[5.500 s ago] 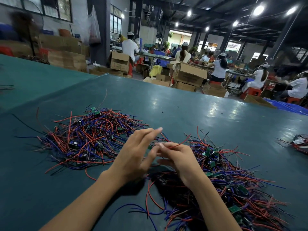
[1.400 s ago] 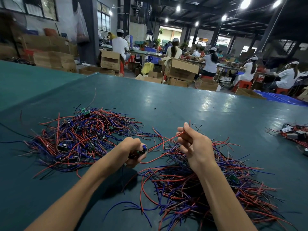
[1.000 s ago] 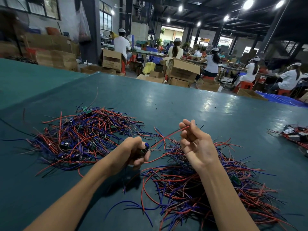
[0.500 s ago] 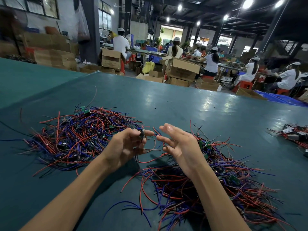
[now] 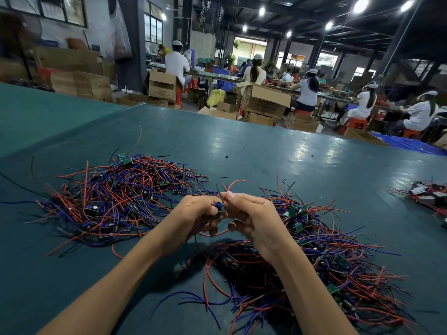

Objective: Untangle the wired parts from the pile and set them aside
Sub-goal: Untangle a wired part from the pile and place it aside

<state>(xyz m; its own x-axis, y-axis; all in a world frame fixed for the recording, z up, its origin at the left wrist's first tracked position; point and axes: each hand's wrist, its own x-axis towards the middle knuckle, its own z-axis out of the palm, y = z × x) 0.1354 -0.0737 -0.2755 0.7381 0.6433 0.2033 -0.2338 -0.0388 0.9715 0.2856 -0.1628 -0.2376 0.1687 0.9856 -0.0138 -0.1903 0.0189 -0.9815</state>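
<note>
Two heaps of red, blue and black wired parts lie on the green table [image 5: 254, 153]. The set-aside heap [image 5: 116, 199] is at the left, and the tangled pile [image 5: 314, 257], with small green boards, is at the right. Between the heaps, just above the table, my left hand [image 5: 193, 218] grips one wired part [image 5: 219, 209] with a blue component. My right hand [image 5: 251, 218] meets it there and pinches that part's wires, whose red end loops up above my fingers. The part itself is mostly hidden by my fingers.
A smaller bunch of wired parts [image 5: 428, 195] lies at the table's right edge. Beyond the far table edge stand cardboard boxes [image 5: 263, 102], and several seated people work at benches. A loose blue wire [image 5: 193, 301] lies close to me.
My right hand, open half a second ago, has closed in on the part in my left hand and now pinches its wires. Both hands have come together at the middle.
</note>
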